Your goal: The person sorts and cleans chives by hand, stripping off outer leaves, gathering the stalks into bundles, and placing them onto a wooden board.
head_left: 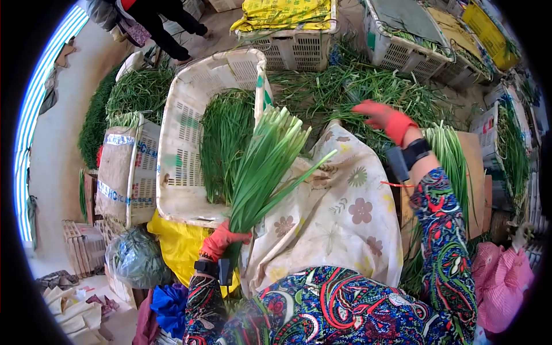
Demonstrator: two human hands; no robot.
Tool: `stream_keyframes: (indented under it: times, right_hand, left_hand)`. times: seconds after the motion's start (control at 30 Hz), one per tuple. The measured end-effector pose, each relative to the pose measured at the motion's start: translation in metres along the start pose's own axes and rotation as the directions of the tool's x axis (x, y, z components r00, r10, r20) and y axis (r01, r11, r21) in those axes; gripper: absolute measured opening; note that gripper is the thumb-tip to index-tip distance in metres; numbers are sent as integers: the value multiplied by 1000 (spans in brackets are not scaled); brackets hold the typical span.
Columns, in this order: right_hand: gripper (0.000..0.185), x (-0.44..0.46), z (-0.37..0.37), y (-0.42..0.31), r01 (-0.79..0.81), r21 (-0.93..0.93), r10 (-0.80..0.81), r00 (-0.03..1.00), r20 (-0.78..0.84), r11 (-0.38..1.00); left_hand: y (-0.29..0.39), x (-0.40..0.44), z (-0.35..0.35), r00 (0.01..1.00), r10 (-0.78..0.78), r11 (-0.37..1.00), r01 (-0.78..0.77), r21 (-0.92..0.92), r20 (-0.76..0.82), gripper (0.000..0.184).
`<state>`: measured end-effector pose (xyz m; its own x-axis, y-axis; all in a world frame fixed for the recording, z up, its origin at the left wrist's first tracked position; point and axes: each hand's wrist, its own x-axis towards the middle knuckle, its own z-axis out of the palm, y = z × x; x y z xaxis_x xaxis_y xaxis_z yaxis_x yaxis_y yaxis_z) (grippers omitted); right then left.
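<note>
The right hand (382,118) is blurred, its fingertips smeared against the loose greens (339,92) behind. The left hand (221,238) hides part of the held bunch (267,167), which in turn covers part of the white crate's (165,144) right wall. The other person (167,23) is cut off by the top edge, head out of view. Printing on the yellow sack (282,14) is too small to read. What fills the clear plastic bag (138,256) cannot be told. The pink checked cloth (497,282) runs into the dark border.

Red-gloved left hand (224,240) low and closed, red-gloved right hand (384,119) raised, open, right arm (444,224) outstretched
</note>
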<state>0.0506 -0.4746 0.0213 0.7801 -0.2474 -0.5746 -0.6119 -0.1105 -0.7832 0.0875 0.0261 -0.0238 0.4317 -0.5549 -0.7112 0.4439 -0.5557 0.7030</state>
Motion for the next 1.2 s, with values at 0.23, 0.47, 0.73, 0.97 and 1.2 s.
stream_keyframes:
  times: [0.23, 0.47, 0.73, 0.97, 1.2]
  right_hand:
    - [29, 39, 125, 12, 393, 184, -434, 829, 352, 901]
    - [25, 12, 118, -15, 409, -168, -374, 905, 203, 897]
    - [18, 27, 58, -16, 766, -5, -760, 638, -128, 643]
    - [30, 48, -116, -3, 115, 66, -37, 720, -693, 991]
    - [35, 11, 117, -4, 549, -598, -692, 722, -14, 584]
  left_hand:
    - [-1, 0, -2, 999, 6, 1000, -6, 16, -51, 27]
    - [-4, 1, -2, 997, 48, 999, -47, 20, -63, 30]
    - [-7, 4, 1, 985, 142, 990, -143, -5, -99, 31]
    - [-2, 0, 8, 967, 169, 979, -142, 148, -189, 31]
    - [-25, 9, 3, 963, 187, 963, -142, 228, -192, 48]
